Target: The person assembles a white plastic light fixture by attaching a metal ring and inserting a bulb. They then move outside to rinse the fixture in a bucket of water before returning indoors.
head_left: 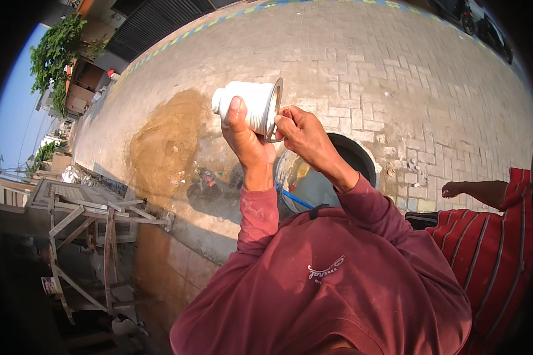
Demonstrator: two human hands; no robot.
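Note:
A white plastic sink drain (251,97) with a threaded body and a wide metal flange is held up in front of me, lying on its side. My left hand (249,142) is wrapped round the white body from below, its thumb along the near face. The fingers of my right hand (307,133) are pinched together at the opening of the metal flange (279,89). Whatever they grip inside the opening is mostly hidden. Below my right forearm stands a round bucket (371,158) holding greyish water and a blue-handled thing (295,199).
A sand heap (166,133) lies on the block paving to the left. Beyond the paving edge stands a rough wooden frame (80,222). At right is a person in a red striped shirt (485,248). Motorbikes (485,29) are parked at the far right.

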